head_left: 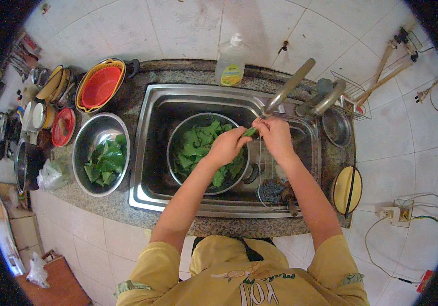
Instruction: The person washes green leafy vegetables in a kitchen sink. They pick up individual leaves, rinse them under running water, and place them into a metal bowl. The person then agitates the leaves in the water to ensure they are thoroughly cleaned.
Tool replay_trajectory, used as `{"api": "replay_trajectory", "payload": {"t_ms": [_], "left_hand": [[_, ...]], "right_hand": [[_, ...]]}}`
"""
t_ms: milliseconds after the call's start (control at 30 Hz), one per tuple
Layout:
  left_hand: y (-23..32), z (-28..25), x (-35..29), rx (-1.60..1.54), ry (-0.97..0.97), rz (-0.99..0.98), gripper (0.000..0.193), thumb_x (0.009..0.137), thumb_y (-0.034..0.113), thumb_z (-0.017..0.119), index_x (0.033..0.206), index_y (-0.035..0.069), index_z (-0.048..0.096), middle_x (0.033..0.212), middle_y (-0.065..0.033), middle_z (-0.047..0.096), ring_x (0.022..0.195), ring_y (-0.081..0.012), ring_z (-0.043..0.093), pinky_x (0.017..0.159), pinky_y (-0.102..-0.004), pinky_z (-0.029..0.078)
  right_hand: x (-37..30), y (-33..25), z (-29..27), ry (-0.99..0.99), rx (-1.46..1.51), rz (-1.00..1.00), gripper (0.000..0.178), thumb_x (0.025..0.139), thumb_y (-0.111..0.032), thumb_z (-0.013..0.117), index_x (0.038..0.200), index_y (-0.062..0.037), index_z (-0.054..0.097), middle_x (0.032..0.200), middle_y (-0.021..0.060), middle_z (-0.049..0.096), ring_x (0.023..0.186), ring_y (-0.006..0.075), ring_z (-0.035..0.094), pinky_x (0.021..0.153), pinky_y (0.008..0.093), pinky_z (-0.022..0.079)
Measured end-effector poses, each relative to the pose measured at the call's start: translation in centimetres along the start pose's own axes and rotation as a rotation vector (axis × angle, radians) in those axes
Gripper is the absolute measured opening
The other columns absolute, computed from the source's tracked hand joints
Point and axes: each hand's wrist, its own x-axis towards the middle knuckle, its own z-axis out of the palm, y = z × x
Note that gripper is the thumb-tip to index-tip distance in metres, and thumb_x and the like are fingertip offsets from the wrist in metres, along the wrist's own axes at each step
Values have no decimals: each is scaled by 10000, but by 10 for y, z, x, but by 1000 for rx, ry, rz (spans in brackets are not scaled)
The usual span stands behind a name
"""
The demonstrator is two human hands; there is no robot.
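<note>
Both hands meet over the stainless steel sink (150, 153), under the curved metal tap (288, 86). The left hand (227, 146) and the right hand (275, 133) are each closed in a pinch on the same green leaf stalk (250, 132), held between them above the basin. Below sits a round steel bowl (175, 133) in the sink, well filled with broad, crinkled green leaves (193, 148). A second steel bowl (90, 137) on the speckled granite counter (101, 204) holds a smaller heap of similar leaves (107, 162) (about a third full, by my judgement), so the work looks partway through, with plenty of greens left to handle. The metal is smooth and shiny; the leaves look soft and limp.
</note>
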Motion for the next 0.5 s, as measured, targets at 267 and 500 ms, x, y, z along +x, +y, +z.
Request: {"api": "replay_trajectory", "payload": {"t_ms": [267,500], "left_hand": [[-1,-2,-3,3,445,307,337,724,21,552,1058,49,518,1054,-145,506,959,-333,486,797,-369,404],[5,11,16,-210,371,144,329,754,25,526,1081,5,496,944,-200,561,840,-352,546,726,-364,441]], "right_hand": [[7,9,5,118,-143,-173,183,735,-170,591,786,5,576,678,167,567,646,298,556,602,376,438],[5,10,15,-14,253,-69,193,744,12,548,937,15,550,724,108,554,644,162,583,570,262,451]]}}
